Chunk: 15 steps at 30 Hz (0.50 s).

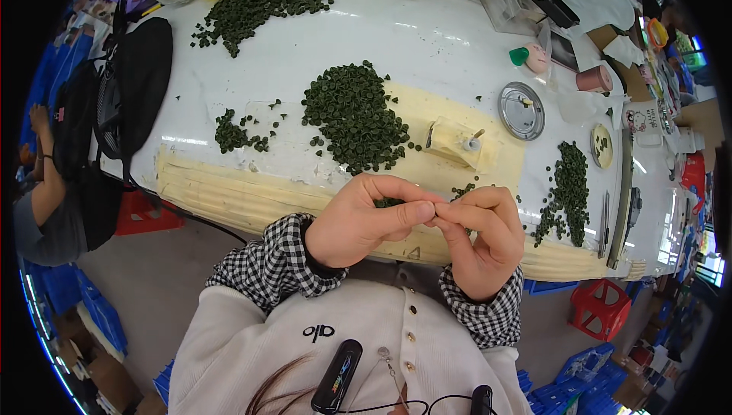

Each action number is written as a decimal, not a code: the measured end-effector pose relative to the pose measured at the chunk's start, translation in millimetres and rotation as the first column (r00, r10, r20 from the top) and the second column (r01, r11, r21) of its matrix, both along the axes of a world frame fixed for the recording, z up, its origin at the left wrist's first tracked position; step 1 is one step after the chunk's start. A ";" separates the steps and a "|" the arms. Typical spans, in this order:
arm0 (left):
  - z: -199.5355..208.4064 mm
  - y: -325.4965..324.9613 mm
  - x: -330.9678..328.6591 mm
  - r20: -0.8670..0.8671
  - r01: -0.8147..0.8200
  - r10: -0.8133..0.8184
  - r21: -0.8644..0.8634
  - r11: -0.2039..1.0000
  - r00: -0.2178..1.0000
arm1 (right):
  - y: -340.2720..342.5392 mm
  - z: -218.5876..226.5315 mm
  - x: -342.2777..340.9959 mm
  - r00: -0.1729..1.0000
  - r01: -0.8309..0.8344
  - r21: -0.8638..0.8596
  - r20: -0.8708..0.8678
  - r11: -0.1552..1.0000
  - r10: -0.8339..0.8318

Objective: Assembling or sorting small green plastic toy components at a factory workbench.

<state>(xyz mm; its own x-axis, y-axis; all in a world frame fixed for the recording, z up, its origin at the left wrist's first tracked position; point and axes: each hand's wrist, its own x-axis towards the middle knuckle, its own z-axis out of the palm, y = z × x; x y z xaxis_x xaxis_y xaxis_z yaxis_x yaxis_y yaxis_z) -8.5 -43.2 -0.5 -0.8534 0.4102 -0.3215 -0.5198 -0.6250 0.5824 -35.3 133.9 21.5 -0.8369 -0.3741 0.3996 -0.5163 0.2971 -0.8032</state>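
Note:
My left hand (364, 215) and my right hand (486, 233) meet fingertip to fingertip above the table's near edge. Thumb and forefinger are pinched on each. Whatever sits between the fingertips is too small and too covered to make out. Several small dark green round pieces (389, 202) show beside the left fingers; whether they lie in the palm or on the table I cannot tell. Just beyond my hands is a large pile of the same cup-like pieces (357, 117). A cream block with a short upright metal pin (454, 143) stands to its right.
More green pieces lie in a far pile (267, 3), a small left cluster (232, 133) and a right pile (570, 186). A round metal dish (521, 110), tweezers (605, 224) and a pink thread spool (595, 79) are at right. A black backpack (137, 87) sits at left.

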 end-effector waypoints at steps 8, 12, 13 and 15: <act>-0.9 -0.6 -0.3 0.023 -0.002 0.003 -0.041 0.999 1.000 | -3.0 -4.5 3.1 0.997 0.031 -0.021 -0.071 0.999 -0.032; 2.3 -3.8 -1.3 -0.051 -0.001 -0.005 -0.125 0.992 0.999 | -3.1 -3.1 1.2 0.985 0.052 0.036 -0.165 0.998 -0.045; 3.4 -4.6 -1.3 -0.062 -0.001 -0.009 -0.156 0.988 0.998 | -2.8 -3.3 0.3 0.983 0.046 0.035 -0.180 0.998 -0.039; 6.5 -3.8 -1.4 -0.070 -0.014 0.000 -0.200 0.980 0.998 | -0.8 -2.9 -0.8 0.987 0.010 0.037 -0.158 0.999 -0.004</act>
